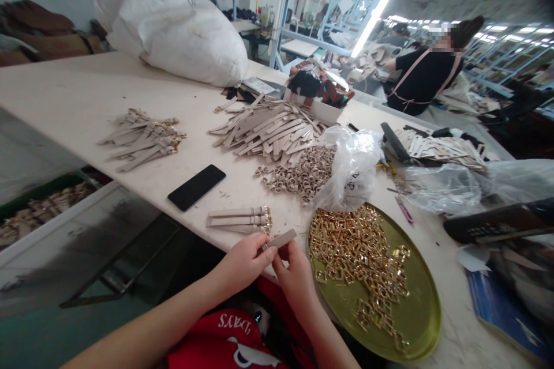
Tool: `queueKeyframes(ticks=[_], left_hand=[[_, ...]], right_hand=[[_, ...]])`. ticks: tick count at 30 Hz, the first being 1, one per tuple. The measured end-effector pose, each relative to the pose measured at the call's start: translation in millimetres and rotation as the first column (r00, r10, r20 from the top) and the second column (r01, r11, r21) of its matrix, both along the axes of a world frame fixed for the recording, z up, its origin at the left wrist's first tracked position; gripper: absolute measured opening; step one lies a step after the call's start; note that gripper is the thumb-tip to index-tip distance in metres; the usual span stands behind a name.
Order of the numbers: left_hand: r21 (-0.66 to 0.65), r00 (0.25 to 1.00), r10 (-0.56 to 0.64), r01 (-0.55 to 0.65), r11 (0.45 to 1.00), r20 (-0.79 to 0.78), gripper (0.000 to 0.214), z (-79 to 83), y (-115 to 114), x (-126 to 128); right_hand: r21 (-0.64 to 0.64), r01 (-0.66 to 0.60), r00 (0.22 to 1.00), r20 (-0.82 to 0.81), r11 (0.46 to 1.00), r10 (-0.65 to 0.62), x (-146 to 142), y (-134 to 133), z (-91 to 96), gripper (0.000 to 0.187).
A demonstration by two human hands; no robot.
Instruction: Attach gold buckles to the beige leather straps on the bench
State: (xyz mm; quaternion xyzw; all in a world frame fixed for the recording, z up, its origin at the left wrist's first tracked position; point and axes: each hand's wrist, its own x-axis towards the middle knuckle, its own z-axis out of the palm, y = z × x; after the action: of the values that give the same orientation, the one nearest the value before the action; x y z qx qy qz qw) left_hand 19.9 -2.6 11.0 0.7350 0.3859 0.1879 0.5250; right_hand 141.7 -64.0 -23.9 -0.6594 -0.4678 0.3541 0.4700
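Note:
Both hands meet at the table's front edge around one light grey strap (283, 238). My left hand (247, 256) pinches it between thumb and fingers from the left. From the other side, my right hand (295, 270) closes on the same strap, whose flat end sticks out toward the upper right. Whether a buckle is on it is hidden by the fingers. Just beyond my left hand lie several straps with gold buckles (240, 220), side by side. Right of my right hand is a round olive tray (422, 323) bearing a heap of gold buckles (359, 248).
Behind lie a heap of loose straps (272, 130), a pile of small loops (303, 176) and a clear plastic bag (357, 167). A black phone (197, 187) and a buckled strap bundle (145, 138) are at left. A large white sack (173, 29) stands at the back; a co-worker (426, 78) is farther off.

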Motion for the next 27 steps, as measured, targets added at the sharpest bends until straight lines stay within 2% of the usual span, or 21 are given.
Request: queueKeyframes(ticks=[2, 5, 8, 11, 15, 18, 21, 27], left_hand=[[-0.058, 0.998, -0.003, 0.006, 0.998, 0.059, 0.022, 0.1, 1.8, -1.5], [-0.113, 0.994, 0.057, -0.047, 0.992, 0.092, 0.024, -4.6, 5.1, -8.3], [-0.117, 0.996, 0.087, -0.086, 0.989, 0.003, 0.025, -14.2, 5.4, -19.3], [-0.151, 0.996, 0.059, -0.068, 0.986, -0.06, 0.027, -23.3, 0.3, -28.0], [-0.19, 0.996, -0.003, -0.014, 0.982, -0.089, 0.028, -25.8, -8.7, -29.4], [-0.146, 0.994, -0.053, 0.039, 0.989, -0.091, 0.029, -21.1, -10.9, -27.1], [-0.073, 0.998, -0.033, 0.029, 0.997, -0.06, 0.027, -14.8, -10.5, -26.2], [-0.076, 1.0, -0.01, 0.009, 0.997, -0.008, 0.023, -5.6, -10.2, -29.8]], right_hand=[[-0.022, 0.029, 0.958, -0.283, 0.999, -0.034, -0.6, 2.9, -1.0, 0.014], [-0.111, 0.061, 0.748, -0.653, 0.992, -0.119, 0.7, 5.5, -1.3, 0.024], [-0.206, 0.086, 0.549, -0.806, 0.975, -0.219, 3.8, 6.0, -1.0, 0.034], [-0.233, 0.131, 0.446, -0.854, 0.964, -0.267, 5.4, 5.6, -0.9, 0.032], [-0.242, 0.126, 0.422, -0.865, 0.962, -0.272, 2.0, 3.4, 1.7, 0.028], [-0.269, 0.085, 0.42, -0.863, 0.959, -0.279, -1.9, 0.3, 5.0, 0.026], [-0.268, 0.089, 0.429, -0.859, 0.959, -0.28, -2.8, -2.3, 6.7, 0.025], [-0.251, 0.089, 0.452, -0.852, 0.964, -0.264, 0.5, -3.5, 7.8, 0.027]])
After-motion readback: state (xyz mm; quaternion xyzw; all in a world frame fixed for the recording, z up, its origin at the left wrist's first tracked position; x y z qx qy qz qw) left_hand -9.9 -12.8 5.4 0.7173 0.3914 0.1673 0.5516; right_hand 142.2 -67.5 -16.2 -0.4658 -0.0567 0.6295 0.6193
